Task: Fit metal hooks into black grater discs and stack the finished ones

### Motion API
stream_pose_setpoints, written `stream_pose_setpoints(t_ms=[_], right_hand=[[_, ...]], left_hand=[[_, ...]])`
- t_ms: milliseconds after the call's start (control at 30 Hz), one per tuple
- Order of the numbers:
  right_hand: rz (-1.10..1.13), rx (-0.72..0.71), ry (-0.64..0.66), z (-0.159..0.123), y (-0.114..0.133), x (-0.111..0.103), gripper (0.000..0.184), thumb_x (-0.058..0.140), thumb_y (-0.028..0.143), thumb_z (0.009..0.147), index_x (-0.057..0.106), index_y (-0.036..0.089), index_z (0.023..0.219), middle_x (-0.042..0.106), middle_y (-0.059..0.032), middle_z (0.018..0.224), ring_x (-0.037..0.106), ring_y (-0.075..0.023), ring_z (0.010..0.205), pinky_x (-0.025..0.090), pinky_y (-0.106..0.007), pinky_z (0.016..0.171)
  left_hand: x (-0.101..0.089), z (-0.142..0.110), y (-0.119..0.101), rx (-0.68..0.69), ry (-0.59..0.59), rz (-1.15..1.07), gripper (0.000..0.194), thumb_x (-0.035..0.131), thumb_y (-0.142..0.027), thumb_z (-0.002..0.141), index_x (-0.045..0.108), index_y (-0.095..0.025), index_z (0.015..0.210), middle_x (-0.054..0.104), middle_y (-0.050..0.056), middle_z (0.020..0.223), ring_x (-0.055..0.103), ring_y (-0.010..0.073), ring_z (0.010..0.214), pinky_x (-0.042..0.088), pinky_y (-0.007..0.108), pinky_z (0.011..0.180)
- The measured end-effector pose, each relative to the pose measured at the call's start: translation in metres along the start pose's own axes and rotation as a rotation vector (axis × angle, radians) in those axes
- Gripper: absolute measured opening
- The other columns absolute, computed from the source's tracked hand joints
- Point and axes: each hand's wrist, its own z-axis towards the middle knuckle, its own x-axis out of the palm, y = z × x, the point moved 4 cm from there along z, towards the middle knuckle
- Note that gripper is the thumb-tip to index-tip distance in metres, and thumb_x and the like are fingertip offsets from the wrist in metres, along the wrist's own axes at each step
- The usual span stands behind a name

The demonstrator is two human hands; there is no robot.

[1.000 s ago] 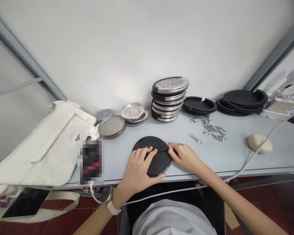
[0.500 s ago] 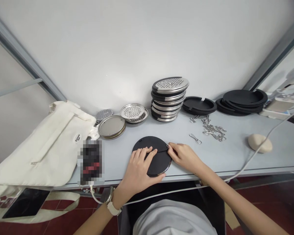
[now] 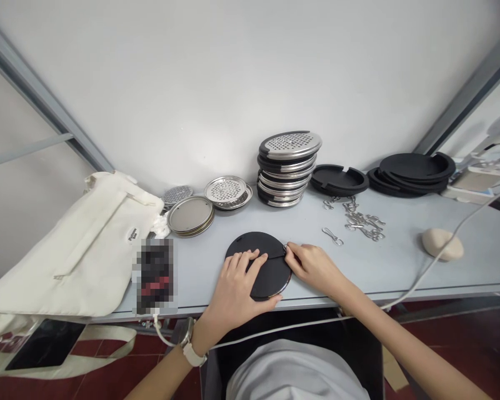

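A round black disc (image 3: 270,275), with a seam across its top and shiny metal at its near right edge, lies flat near the table's front edge. My left hand (image 3: 235,286) presses on its left and middle part, fingers over the top and thumb along the near rim, holding it against the table. At the disc's right edge, by the seam, my right hand (image 3: 312,266) pinches a small metal clip (image 3: 285,248), mostly hidden by the fingertips. A single metal clip (image 3: 332,236) lies beyond that hand, near a loose pile of similar metal clips (image 3: 363,222).
Behind the disc stands a tall stack of metal-and-black discs (image 3: 287,172). Perforated metal plates (image 3: 225,190) and plain metal plates (image 3: 190,214) sit left of it; black round covers (image 3: 416,169) lie right. A cream bag (image 3: 87,250), a pale rounded object (image 3: 441,244) and a white cable (image 3: 425,278) are around.
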Motion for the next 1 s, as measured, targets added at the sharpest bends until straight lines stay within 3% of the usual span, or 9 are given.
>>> stream_pose_setpoints(t_ms=[667, 1000], right_hand=[[-0.049, -0.055, -0.082, -0.0026, 0.0005, 0.0012, 0.029, 0.036, 0.025, 0.095, 0.048, 0.021, 0.069, 0.054, -0.0018, 0.053, 0.050, -0.0160, 0.047, 0.026, -0.028, 0.054], [0.384, 0.031, -0.066, -0.0018, -0.0026, -0.0056, 0.024, 0.034, 0.034, 0.099, 0.037, 0.025, 0.076, 0.045, 0.0047, 0.057, 0.044, -0.0147, 0.049, 0.032, -0.024, 0.053]], left_hand=[[0.0014, 0.0000, 0.0017, -0.018, -0.021, 0.024, 0.069, 0.070, -0.050, 0.078, 0.048, -0.020, 0.136, 0.053, 0.011, 0.133, 0.048, 0.0293, 0.116, 0.038, 0.045, 0.100], [-0.0002, 0.0007, 0.0034, -0.004, -0.012, 0.027, 0.070, 0.071, -0.050, 0.077, 0.048, -0.019, 0.136, 0.053, 0.012, 0.133, 0.048, 0.0300, 0.117, 0.038, 0.046, 0.101]])
